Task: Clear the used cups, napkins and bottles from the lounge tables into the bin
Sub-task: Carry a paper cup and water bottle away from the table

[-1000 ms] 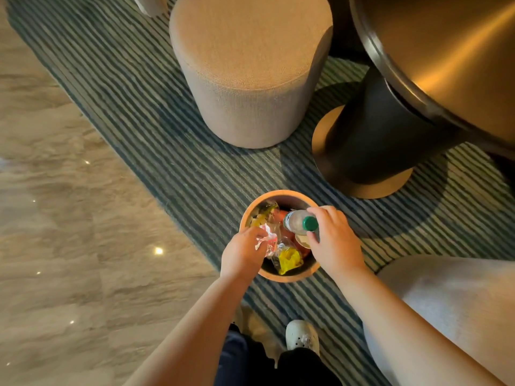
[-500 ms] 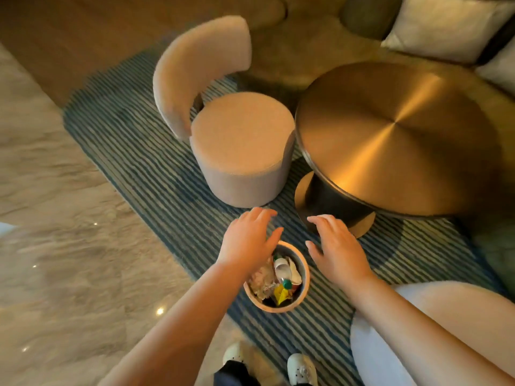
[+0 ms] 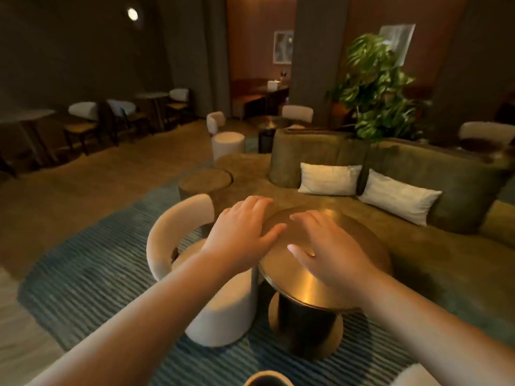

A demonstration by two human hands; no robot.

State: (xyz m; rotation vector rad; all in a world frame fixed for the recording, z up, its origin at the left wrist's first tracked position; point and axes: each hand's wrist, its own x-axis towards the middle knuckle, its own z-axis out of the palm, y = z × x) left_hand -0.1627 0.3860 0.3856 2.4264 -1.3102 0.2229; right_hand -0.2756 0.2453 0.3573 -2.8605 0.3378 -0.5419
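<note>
My left hand [image 3: 242,233] and my right hand [image 3: 328,246] are raised in front of me, palms down, fingers spread, holding nothing. They hover in front of the round brass lounge table [image 3: 334,291], whose visible top carries nothing. Only the rim of the bin [image 3: 267,378] shows at the bottom edge, below my arms; its contents are out of sight. No cups, napkins or bottles are visible on the tables I can see.
A cream round-backed chair [image 3: 178,240] stands left of the brass table on a blue striped rug [image 3: 92,280]. An olive sofa [image 3: 434,207] with two white cushions curves behind. A large plant [image 3: 373,87], more chairs and small tables fill the dim room beyond.
My hands let go of the bottle and napkin into the bin and lifted away, empty. My view swung up from the bin to the lounge.
</note>
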